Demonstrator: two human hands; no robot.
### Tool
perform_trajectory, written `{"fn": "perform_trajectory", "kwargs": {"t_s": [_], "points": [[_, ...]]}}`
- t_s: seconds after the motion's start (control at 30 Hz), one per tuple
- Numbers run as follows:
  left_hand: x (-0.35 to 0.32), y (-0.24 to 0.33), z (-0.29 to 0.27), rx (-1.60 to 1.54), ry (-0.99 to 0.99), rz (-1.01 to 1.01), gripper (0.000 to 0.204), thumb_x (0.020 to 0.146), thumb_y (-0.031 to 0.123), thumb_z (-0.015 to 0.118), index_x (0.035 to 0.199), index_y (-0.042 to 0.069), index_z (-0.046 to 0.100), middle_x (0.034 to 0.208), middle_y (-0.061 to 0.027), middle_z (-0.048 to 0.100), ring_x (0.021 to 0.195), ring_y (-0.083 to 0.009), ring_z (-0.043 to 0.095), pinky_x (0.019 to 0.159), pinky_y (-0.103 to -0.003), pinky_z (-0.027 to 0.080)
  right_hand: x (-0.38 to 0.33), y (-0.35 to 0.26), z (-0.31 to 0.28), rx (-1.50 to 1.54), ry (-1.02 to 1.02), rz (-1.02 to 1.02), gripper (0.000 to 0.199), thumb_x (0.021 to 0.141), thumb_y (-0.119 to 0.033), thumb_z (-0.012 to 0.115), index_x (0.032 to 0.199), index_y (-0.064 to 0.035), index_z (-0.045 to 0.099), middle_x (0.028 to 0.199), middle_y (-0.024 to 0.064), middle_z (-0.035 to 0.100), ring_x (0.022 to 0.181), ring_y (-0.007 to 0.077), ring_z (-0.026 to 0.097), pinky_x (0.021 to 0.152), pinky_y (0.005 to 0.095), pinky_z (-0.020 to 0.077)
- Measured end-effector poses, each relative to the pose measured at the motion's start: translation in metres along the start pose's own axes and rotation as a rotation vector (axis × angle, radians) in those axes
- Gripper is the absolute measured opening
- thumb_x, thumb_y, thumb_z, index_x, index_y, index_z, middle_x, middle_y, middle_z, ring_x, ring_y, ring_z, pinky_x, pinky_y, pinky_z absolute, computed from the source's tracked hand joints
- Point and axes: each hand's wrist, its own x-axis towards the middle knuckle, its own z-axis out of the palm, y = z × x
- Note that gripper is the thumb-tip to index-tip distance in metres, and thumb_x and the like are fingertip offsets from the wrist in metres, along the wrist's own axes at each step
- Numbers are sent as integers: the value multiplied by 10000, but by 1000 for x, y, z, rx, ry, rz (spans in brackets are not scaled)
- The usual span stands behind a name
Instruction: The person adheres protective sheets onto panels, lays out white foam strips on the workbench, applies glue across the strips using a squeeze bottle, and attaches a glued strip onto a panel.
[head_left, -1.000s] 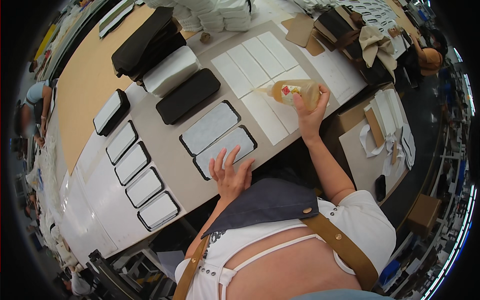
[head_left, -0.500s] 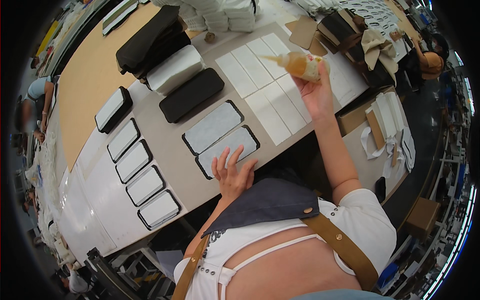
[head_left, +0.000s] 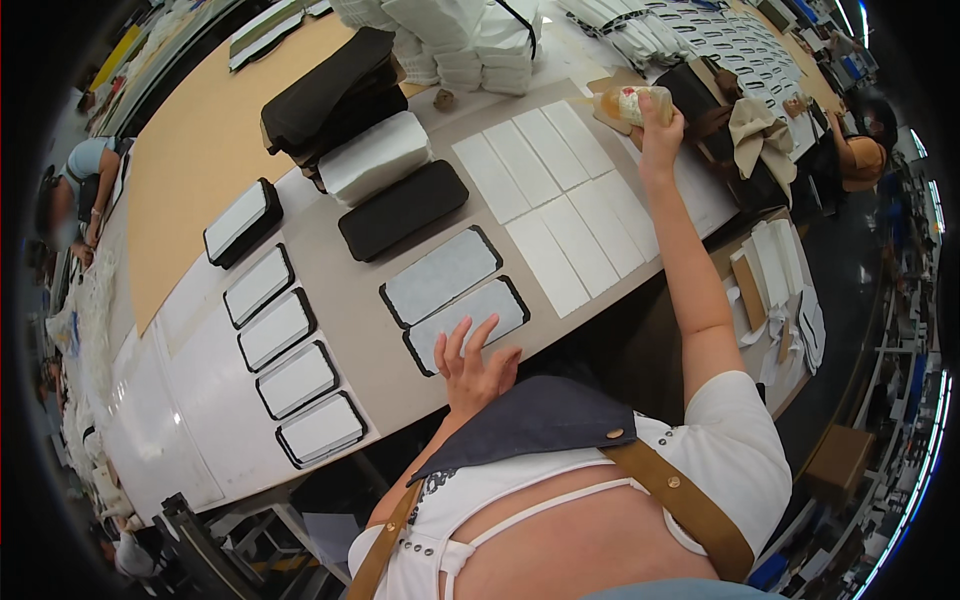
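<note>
The right hand (head_left: 660, 130) is closed round a bottle (head_left: 628, 103) of amber liquid, held tilted above the bench's (head_left: 350, 290) far edge, past the white strips (head_left: 560, 200). The left hand (head_left: 472, 365) lies open, fingers spread, flat on the nearest black-rimmed panel (head_left: 466, 322) at the near edge. The bottle looks light, squeezable plastic and likely slick, best gripped round its middle. The panel seems thin and flexible.

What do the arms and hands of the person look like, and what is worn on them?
Both hands, the left hand and the right hand, are bare: no gloves or rings show. The forearms are bare too. A short white sleeve covers the right upper arm.
</note>
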Motion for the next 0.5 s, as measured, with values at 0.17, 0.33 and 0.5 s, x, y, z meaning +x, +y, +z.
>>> {"fn": "perform_trajectory", "kwargs": {"t_s": [0.17, 0.33, 0.5], "points": [[1, 1, 0, 12, 2, -1, 163, 798, 222, 799, 847, 257, 648, 1355, -1, 594, 1360, -280, 430, 1164, -481, 235, 2, 8, 3, -21, 30, -21, 638, 861, -314, 822, 1289, -12, 459, 1204, 92, 547, 1015, 173, 623, 779, 315, 571], [2, 1, 0, 5, 8, -5, 161, 796, 214, 796, 839, 258, 648, 1357, -1, 593, 1356, -277, 437, 1165, -478, 232, 11, 20, -1, -77, 33, -62, 636, 858, -319, 826, 1282, -20, 458, 1187, 92, 551, 995, 162, 619, 748, 294, 565], [2, 2, 0, 14, 10, -4, 158, 794, 213, 797, 829, 258, 649, 1360, -1, 591, 1356, -276, 438, 1165, -476, 231, 8, 26, 0, -102, 23, -66, 629, 859, -329, 825, 1266, -19, 458, 1166, 89, 557, 975, 163, 632, 740, 284, 576]]}}
